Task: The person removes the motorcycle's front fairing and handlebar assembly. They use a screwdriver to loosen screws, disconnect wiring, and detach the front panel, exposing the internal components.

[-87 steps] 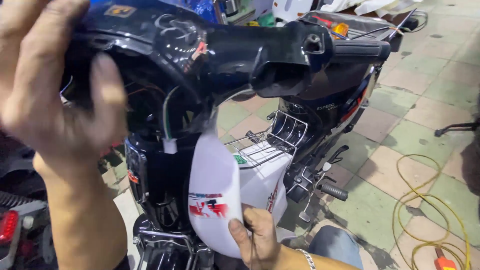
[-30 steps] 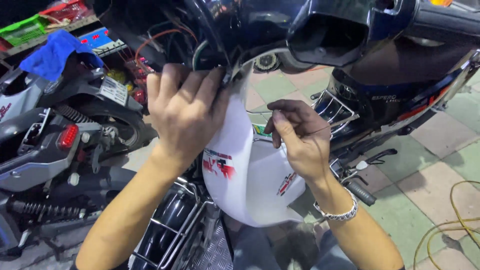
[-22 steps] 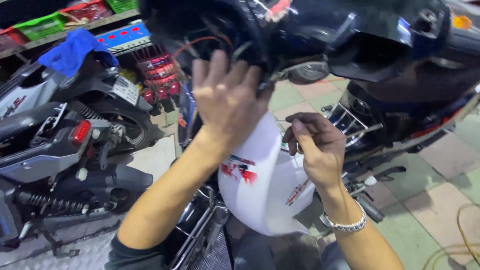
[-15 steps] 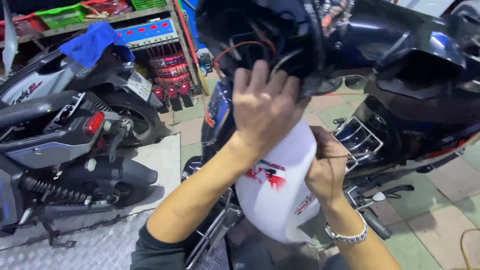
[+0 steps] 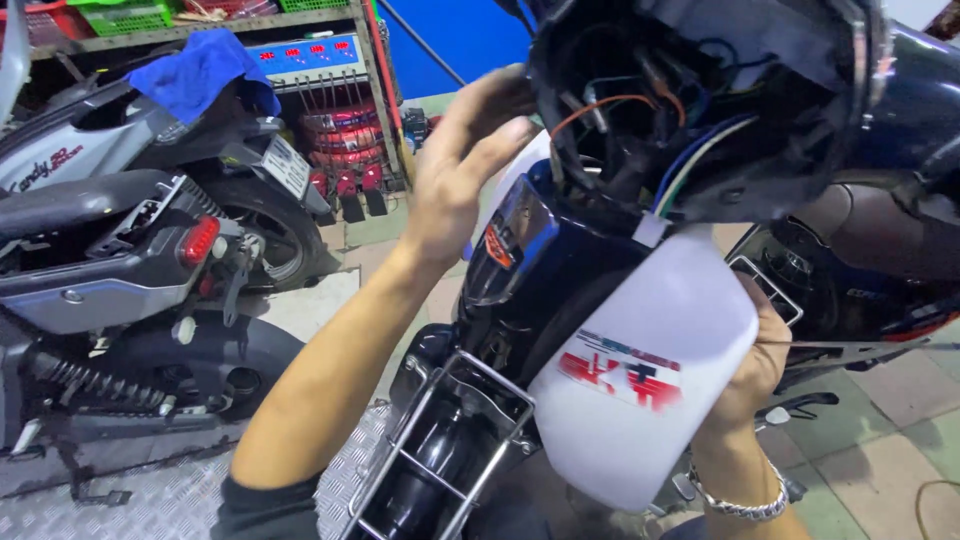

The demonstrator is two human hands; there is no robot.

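**Operator:** Up at the open headlight housing (image 5: 700,110), from the head camera, I am reaching my left hand (image 5: 465,165) toward the loose wires (image 5: 610,105). The fingers are spread and slightly curled, holding nothing, with the tips just beside the housing's edge.

**Partner:** And the right hand?

**Operator:** My right hand (image 5: 755,365) is sitting behind the white side panel (image 5: 645,375), mostly hidden. It is touching the panel's rear edge, but I cannot tell how firmly it is gripping. The panel is hanging below the housing, against the dark blue front cover (image 5: 540,270).

**Partner:** How are you doing this well?

**Operator:** I am judging that the panel needs steadying from behind while the left hand is working, so it is not swinging into the wire basket (image 5: 440,440). I am keeping my fingers off the orange wire, since tugging could loosen it. Only one view is feeding me.
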